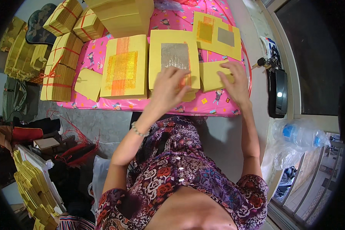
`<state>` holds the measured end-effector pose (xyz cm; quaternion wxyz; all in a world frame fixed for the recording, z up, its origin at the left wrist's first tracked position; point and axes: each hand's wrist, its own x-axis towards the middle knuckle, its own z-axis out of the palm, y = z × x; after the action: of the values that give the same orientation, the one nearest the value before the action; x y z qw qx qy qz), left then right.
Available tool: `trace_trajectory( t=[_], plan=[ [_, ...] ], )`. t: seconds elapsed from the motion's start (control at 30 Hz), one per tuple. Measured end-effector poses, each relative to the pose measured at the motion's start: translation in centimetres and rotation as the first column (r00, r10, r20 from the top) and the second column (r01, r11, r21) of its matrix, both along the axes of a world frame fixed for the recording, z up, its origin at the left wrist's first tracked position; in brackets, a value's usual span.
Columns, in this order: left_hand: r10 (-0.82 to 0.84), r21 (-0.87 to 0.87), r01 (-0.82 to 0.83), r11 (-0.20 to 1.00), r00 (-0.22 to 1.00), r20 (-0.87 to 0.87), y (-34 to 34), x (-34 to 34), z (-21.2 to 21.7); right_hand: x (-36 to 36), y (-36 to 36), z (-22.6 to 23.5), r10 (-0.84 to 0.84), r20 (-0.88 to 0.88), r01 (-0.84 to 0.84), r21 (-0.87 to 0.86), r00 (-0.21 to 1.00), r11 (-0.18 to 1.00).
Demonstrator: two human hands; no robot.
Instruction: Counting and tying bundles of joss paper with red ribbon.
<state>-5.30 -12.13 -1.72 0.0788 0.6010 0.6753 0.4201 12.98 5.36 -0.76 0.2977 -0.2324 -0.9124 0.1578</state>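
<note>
My left hand [169, 89] is over the lower part of a joss paper stack [157, 38], whose top sheet bears a silver foil square and a red-orange strip. Its thumb and fingers are bent and apart, with nothing visible between them. Farther right, my right hand [237, 83] hovers at or touches the right edge of a plain yellow paper pile [209, 76], thumb and fingers spread. I cannot tell whether the fingertips press on the paper. Left of my left hand sits a second joss paper stack [122, 71] with a gold foil square over an orange strip.
A pink patterned cloth [161, 109] covers the table. Loose foil sheets [232, 44] lie at the far right; a tall yellow stack [122, 19] stands behind. Tied yellow bundles [59, 82] line the left, beside a yellow piece [89, 81]. Right of the table is a plastic bottle [301, 135].
</note>
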Motion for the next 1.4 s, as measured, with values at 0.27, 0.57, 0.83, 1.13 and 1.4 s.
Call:
trace_trajectory(
  t=[0.27, 0.57, 0.83, 1.13, 1.4],
  plan=[
    [0.093, -0.037, -0.101, 0.994, 0.98, -0.175, -3.7, -3.1, -1.1, -4.3, -3.9, 0.1, 0.401, 0.197, -0.411, 0.012, 0.894, 0.911],
    [0.063, -0.02, -0.066, 0.998, 0.993, -0.1, -3.5, -3.9, -2.7, -5.3, -2.9, 0.2, 0.453, 0.245, -0.456, -0.048, 0.857, 0.889],
    [0.098, 0.033, -0.098, 0.995, 0.995, 0.013, -3.4, -3.4, -2.8, -5.9, -1.1, 1.0, 0.503, 0.265, -0.436, -0.273, 0.823, 0.857],
    [0.193, 0.102, -0.203, 0.974, 0.976, 0.097, -3.0, -2.6, -3.6, -6.2, -0.8, 0.9, 0.504, 0.312, -0.421, -0.296, 0.806, 0.857],
    [0.217, 0.104, -0.228, 0.968, 0.97, 0.112, -2.7, -2.6, -3.7, -6.5, -0.7, 1.0, 0.507, 0.327, -0.428, -0.287, 0.797, 0.857]
  ],
)
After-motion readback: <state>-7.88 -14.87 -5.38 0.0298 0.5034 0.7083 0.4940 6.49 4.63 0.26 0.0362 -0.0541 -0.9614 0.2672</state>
